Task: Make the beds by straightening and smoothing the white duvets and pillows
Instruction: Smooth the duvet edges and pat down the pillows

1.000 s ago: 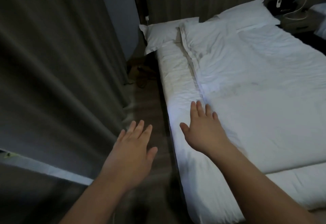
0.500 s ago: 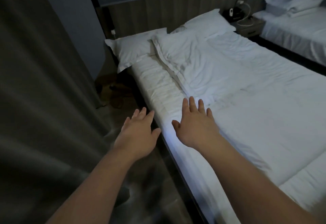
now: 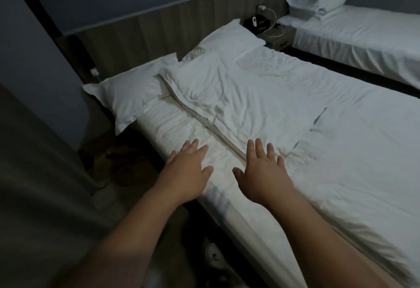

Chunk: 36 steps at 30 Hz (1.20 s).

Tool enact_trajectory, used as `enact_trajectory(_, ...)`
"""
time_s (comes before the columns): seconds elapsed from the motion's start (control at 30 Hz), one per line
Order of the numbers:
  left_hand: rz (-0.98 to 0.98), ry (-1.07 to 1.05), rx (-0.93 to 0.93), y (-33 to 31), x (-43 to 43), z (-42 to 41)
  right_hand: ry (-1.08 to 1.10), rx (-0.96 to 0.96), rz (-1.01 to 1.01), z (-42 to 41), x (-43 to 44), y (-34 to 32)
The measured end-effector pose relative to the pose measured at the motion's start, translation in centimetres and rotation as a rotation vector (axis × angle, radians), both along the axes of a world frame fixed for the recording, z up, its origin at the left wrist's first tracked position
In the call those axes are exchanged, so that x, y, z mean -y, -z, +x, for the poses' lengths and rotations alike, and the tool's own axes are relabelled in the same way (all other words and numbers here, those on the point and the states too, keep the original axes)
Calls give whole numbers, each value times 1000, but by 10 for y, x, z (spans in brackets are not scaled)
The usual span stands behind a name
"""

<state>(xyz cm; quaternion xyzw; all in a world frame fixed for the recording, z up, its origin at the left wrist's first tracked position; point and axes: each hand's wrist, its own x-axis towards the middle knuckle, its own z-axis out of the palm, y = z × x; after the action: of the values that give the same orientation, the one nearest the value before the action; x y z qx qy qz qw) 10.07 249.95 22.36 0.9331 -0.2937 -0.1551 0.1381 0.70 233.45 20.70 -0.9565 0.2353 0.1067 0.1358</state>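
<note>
Both hands reach palm-down over the near bed, fingers straight and spread, grasping nothing. The left hand (image 3: pixel 188 169) is over a bare strip of sheet (image 3: pixel 172 126), and the right hand (image 3: pixel 263 174), at its 3 o'clock, is over the long hem of the white duvet (image 3: pixel 284 110); whether either palm presses the cloth I cannot tell. The duvet lies rumpled across the bed from the hands' 12 o'clock out to 3 o'clock, its hem running crooked toward 11 o'clock and leaving the sheet uncovered on the left. It looks soft, light and limp, likely to slide easily and to crease where bunched. The thick hem just ahead of the right fingers seems the best hold, pinched at two spaced points and drawn toward 9 o'clock. One pillow (image 3: pixel 127 97) sits askew at 10 o'clock, overhanging the mattress corner; another pillow (image 3: pixel 229 38) lies at 12 o'clock, partly under the duvet. No container shows. The nightstand (image 3: pixel 281 39) at 1 o'clock carries a dark device and a white cable.
</note>
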Motion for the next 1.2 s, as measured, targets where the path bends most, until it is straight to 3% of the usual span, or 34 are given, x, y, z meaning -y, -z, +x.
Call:
enact_trajectory(0.17,78,13,-35,-3,-12,121,14,-24,33,122,8,-3)
enact_trajectory(0.4,9,-12,-46,-7,-20,283,-15,9,-4,276,-1,-20)
enact_trajectory(0.77,80,234,-57,25,-17,525,262,-21,17,449,-28,-3)
enact_trajectory(1.2,117,313,-95,52,48,676,314,-40,36,584,19,24)
